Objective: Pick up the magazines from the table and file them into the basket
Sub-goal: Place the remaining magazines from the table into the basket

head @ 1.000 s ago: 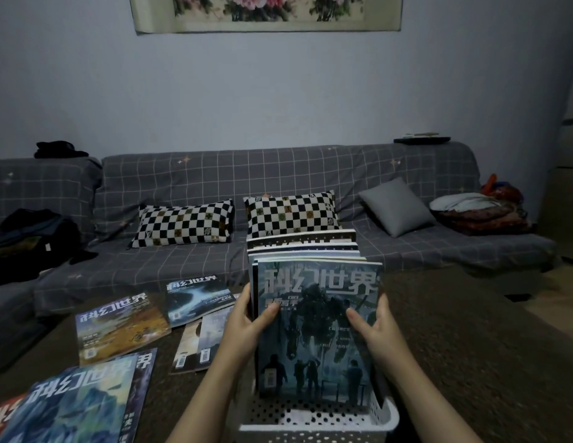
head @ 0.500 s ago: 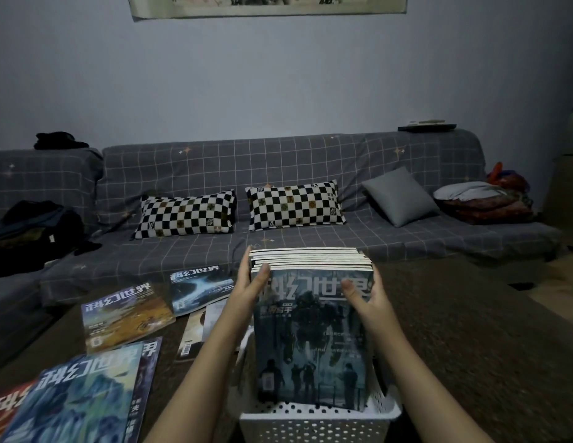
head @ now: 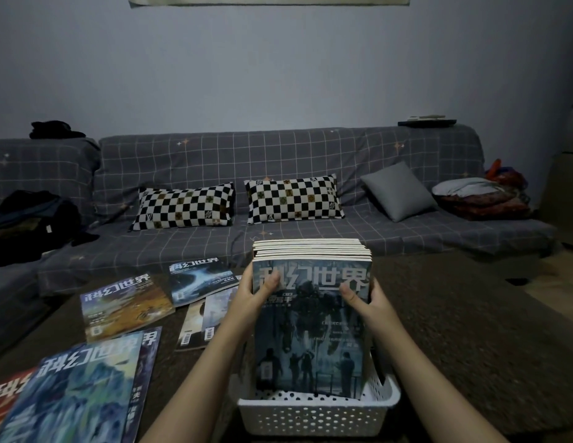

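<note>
1. The white perforated plastic basket (head: 317,417), bottom centre, holds one upright row of magazines (head: 312,318); the left hand (head: 251,297) and right hand (head: 371,300) clamp its sides.
2. Risk: once released, the row may lean and fan out.
3. About six loose flat magazines (head: 125,303) lie lower left.
4. Two checked pillows (head: 186,207) sit mid-frame.

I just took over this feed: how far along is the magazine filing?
Done: a row of magazines stands upright in the white basket. In hand: the left hand and right hand grip the sides of the front magazine. Left: several magazines lie on the table, among them the orange-cover one and the blue-cover one.
</note>
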`<move>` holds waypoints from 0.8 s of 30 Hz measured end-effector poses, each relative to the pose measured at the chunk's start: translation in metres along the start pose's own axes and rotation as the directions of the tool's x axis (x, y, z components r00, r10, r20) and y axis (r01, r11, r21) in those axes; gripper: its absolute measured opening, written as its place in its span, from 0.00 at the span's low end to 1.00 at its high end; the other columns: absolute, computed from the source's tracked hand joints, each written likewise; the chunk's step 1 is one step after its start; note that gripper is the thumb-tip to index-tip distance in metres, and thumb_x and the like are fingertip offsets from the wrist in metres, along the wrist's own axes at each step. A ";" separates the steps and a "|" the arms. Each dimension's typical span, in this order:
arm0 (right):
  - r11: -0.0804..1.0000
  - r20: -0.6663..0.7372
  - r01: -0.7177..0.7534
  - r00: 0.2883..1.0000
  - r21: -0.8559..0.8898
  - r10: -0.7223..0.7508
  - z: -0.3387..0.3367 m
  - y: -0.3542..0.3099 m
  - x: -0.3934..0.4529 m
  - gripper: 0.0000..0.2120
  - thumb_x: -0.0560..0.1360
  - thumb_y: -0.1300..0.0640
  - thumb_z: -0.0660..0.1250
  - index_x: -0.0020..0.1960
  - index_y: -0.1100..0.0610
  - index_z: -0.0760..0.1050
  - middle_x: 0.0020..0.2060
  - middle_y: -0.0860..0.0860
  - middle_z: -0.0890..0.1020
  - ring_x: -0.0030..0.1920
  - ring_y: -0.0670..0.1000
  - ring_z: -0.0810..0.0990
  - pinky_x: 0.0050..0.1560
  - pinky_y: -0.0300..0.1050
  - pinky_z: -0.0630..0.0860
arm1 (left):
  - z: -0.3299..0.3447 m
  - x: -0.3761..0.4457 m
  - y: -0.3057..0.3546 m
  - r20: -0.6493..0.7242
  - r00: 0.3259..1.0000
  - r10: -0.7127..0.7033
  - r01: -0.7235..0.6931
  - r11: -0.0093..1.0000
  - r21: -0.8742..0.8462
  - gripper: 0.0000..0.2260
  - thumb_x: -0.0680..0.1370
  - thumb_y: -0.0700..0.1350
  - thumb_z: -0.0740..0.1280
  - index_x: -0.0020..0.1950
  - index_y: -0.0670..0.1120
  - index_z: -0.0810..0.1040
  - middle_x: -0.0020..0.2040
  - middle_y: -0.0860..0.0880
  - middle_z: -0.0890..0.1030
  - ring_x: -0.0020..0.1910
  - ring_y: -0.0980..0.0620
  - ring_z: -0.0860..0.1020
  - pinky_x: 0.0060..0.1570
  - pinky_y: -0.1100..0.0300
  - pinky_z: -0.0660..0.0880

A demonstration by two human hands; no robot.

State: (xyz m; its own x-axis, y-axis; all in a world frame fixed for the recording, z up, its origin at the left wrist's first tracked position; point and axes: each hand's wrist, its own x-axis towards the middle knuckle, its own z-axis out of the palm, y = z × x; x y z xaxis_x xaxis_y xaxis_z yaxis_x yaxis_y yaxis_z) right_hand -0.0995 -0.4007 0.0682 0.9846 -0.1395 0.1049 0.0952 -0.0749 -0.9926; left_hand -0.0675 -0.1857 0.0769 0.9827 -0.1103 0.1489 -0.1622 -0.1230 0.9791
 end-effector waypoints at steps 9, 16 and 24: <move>0.999 -0.034 -0.047 0.998 -0.027 0.046 -0.001 0.014 -0.007 0.44 0.65 0.44 0.72 0.74 0.51 0.55 0.67 0.52 0.71 0.61 0.53 0.74 0.55 0.49 0.74 | -0.001 -0.012 -0.008 -0.019 1.000 -0.007 0.007 1.000 -0.001 0.54 0.57 0.73 0.71 0.76 0.60 0.49 0.77 0.47 0.57 0.74 0.44 0.61 0.71 0.42 0.62; 0.974 -0.287 0.184 0.933 -0.132 -0.215 0.023 0.018 -0.041 0.41 0.70 0.50 0.71 0.75 0.46 0.51 0.74 0.50 0.59 0.71 0.52 0.62 0.62 0.44 0.64 | 0.003 -0.022 -0.013 -0.151 0.988 0.014 -0.012 1.000 0.011 0.35 0.76 0.60 0.62 0.77 0.56 0.48 0.79 0.48 0.54 0.76 0.46 0.56 0.72 0.47 0.58; 0.862 -0.288 0.368 0.833 -0.350 -0.473 0.050 0.024 -0.073 0.16 0.73 0.54 0.69 0.59 0.47 0.71 0.53 0.45 0.70 0.54 0.43 0.72 0.54 0.36 0.70 | 0.005 -0.056 -0.012 -0.262 0.962 0.077 -0.064 0.996 0.061 0.30 0.78 0.56 0.60 0.77 0.53 0.52 0.78 0.49 0.55 0.76 0.49 0.56 0.70 0.51 0.59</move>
State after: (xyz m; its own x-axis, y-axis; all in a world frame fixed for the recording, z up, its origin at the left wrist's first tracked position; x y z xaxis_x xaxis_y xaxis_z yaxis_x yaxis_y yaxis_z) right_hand -0.1616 -0.3429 0.0341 0.7326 -0.3655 0.5742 0.3934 -0.4611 -0.7954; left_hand -0.1206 -0.1826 0.0557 0.9562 0.1431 0.2555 -0.2295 -0.1759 0.9573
